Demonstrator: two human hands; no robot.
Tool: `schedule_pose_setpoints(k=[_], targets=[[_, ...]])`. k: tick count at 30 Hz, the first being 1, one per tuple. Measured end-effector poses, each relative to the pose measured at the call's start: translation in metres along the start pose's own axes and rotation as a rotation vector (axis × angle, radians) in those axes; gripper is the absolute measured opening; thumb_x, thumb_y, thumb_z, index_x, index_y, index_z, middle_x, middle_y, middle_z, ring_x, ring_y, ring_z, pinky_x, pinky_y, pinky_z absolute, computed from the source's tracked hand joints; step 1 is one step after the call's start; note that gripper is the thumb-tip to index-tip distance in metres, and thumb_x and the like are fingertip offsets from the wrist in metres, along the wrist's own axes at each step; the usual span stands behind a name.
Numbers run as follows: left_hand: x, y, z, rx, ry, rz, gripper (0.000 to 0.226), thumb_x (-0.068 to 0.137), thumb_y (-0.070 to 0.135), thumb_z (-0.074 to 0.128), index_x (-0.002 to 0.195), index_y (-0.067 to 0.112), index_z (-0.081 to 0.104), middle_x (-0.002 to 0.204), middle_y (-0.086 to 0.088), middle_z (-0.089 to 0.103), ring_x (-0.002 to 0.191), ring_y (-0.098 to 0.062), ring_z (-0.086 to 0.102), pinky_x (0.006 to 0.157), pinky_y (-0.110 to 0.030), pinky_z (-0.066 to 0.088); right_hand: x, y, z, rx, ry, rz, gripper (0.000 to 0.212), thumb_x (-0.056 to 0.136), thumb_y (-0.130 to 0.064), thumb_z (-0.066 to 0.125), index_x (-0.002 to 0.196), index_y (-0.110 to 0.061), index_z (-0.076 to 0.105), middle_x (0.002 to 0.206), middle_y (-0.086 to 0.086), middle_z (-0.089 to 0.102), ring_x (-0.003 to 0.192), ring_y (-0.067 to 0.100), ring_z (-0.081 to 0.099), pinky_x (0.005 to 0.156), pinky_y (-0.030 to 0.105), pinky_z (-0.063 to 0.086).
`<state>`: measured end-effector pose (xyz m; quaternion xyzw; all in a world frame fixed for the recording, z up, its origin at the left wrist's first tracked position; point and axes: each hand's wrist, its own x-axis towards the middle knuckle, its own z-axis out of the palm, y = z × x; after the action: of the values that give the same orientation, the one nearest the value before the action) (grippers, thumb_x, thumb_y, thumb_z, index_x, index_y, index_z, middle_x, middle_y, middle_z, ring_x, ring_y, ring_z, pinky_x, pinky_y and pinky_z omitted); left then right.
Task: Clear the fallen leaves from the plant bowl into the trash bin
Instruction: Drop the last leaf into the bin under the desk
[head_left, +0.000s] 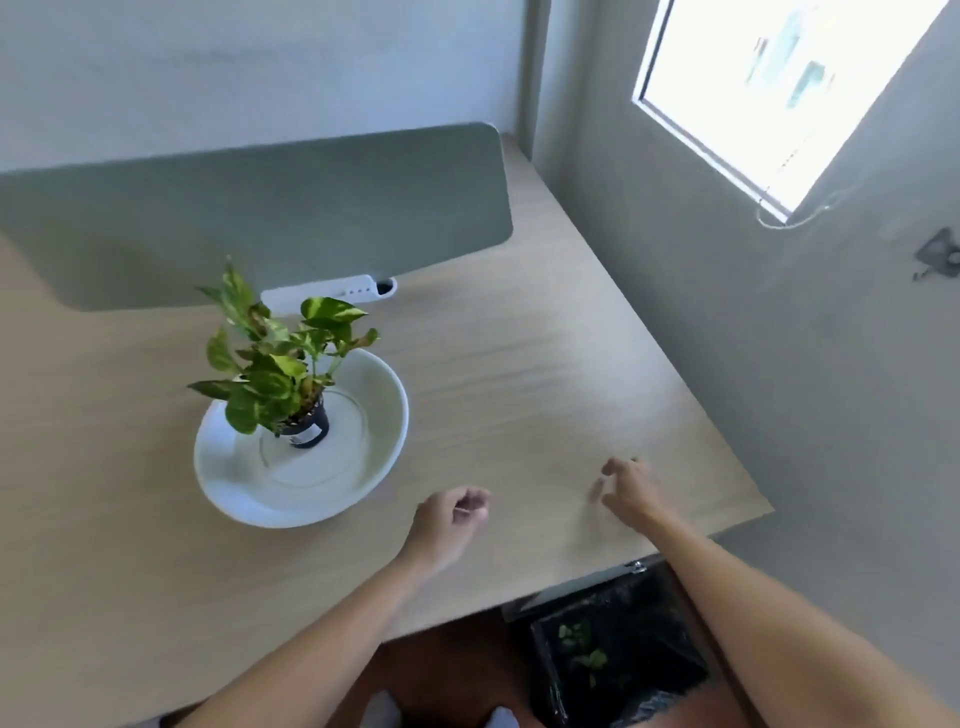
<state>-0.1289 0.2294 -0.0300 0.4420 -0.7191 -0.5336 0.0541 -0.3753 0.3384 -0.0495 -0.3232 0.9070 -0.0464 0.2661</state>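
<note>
Fingers (475, 506) of left hand (447, 525) loosely curled, right hand (628, 491) spread; nothing seen held.
Plant bowl (358, 483) appears cleared; leaves (584, 654) lie in trash bin (618, 670); a final check is advised.

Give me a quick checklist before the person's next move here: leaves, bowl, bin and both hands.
1. White bowl free of loose leaves: ok, the bare inside shows none.
2. Potted plant upright in the bowl: ok.
3. Leaves landed in the trash bin: ok, green leaves lie on its black liner.
4. Left hand empty: cannot tell, the fingers are curled in.
5. Right hand empty: ok, fingers spread with nothing between them.
6. Desk around the bowl free of stray leaves: ok.
</note>
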Motion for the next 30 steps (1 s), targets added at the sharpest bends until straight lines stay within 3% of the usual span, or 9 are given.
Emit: schedule_pose_setpoints(k=[4,7,10,13,15,18,24,27,30], targets=[[-0.005,-0.023,-0.076,0.006,0.285,-0.057,0.020,0.086,0.010,0.058,0.102,0.009,0.069,0.104,-0.005,0.072,0.095,-0.016,0.067,0.076,-0.010,0.044,0.002,-0.088,0.021,0.090,-0.022,-0.159,0.034,0.081,-0.011,0.063,0.115,-0.010,0.063,0.120,0.015,0.060,0.111,0.034,0.057,0.095,0.035,0.043],[-0.013,-0.052,-0.122,0.047,0.491,-0.157,0.029,0.084,0.011,0.058,0.113,0.010,0.063,0.121,-0.009,0.060,0.114,-0.023,0.058,0.092,-0.025,0.044,-0.007,-0.155,0.037,0.128,-0.061,-0.262,0.028,0.083,-0.017,0.063,0.109,-0.008,0.068,0.115,0.015,0.068,0.111,0.033,0.060,0.095,0.033,0.044],[-0.018,-0.085,-0.164,0.034,0.669,-0.358,0.053,0.082,0.014,0.061,0.133,0.011,0.047,0.139,-0.017,0.044,0.131,-0.032,0.039,0.104,-0.038,0.038,-0.022,-0.214,0.058,0.206,-0.072,-0.303,0.036,0.092,-0.026,0.055,0.120,-0.004,0.062,0.118,0.016,0.069,0.116,0.033,0.059,0.096,0.034,0.042],[-0.021,-0.105,-0.192,-0.306,0.606,-0.539,0.058,0.080,0.016,0.061,0.135,0.011,0.041,0.135,-0.017,0.047,0.120,-0.035,0.049,0.091,-0.040,0.046,-0.028,-0.249,0.082,0.291,-0.081,-0.246,0.037,0.091,-0.028,0.052,0.117,-0.002,0.058,0.109,0.021,0.070,0.111,0.038,0.059,0.091,0.038,0.046],[-0.019,-0.111,-0.201,-0.445,0.496,-0.515,0.043,0.080,0.015,0.058,0.123,0.012,0.050,0.122,-0.013,0.060,0.103,-0.029,0.057,0.080,-0.034,0.047,-0.026,-0.258,0.094,0.378,-0.054,-0.173,0.027,0.082,-0.020,0.055,0.102,-0.003,0.061,0.094,0.024,0.071,0.096,0.040,0.065,0.081,0.043,0.055],[-0.012,-0.116,-0.211,-0.507,0.431,-0.496,0.028,0.084,0.013,0.052,0.112,0.015,0.051,0.105,-0.006,0.061,0.094,-0.025,0.054,0.079,-0.033,0.042,-0.031,-0.272,0.091,0.539,-0.002,-0.041,0.030,0.074,0.001,0.051,0.101,0.005,0.062,0.082,0.021,0.064,0.079,0.043,0.069,0.065,0.046,0.060],[0.007,-0.112,-0.230,-0.591,0.328,-0.461,0.022,0.086,0.011,0.046,0.087,0.033,0.049,0.086,0.007,0.050,0.074,-0.013,0.046,0.064,-0.029,0.039,-0.016,-0.289,0.083,0.725,0.030,0.123,0.031,0.070,0.008,0.056,0.100,0.006,0.066,0.083,0.022,0.068,0.083,0.039,0.071,0.076,0.046,0.061],[0.023,-0.110,-0.242,-0.668,0.290,-0.455,0.035,0.089,0.013,0.045,0.121,0.027,0.047,0.116,-0.001,0.055,0.107,-0.024,0.054,0.096,-0.045,0.044,-0.007,-0.299,0.079,0.799,0.034,0.168,0.016,0.065,0.006,0.056,0.063,-0.005,0.067,0.065,0.013,0.063,0.074,0.033,0.069,0.072,0.036,0.060],[0.040,-0.108,-0.253,-0.744,0.269,-0.483,0.044,0.092,0.011,0.041,0.134,0.023,0.038,0.120,-0.007,0.055,0.105,-0.030,0.059,0.100,-0.045,0.044,0.006,-0.308,0.076,0.843,-0.007,0.196,0.016,0.058,0.000,0.052,0.051,-0.003,0.067,0.058,0.011,0.062,0.063,0.025,0.062,0.060,0.027,0.048]])
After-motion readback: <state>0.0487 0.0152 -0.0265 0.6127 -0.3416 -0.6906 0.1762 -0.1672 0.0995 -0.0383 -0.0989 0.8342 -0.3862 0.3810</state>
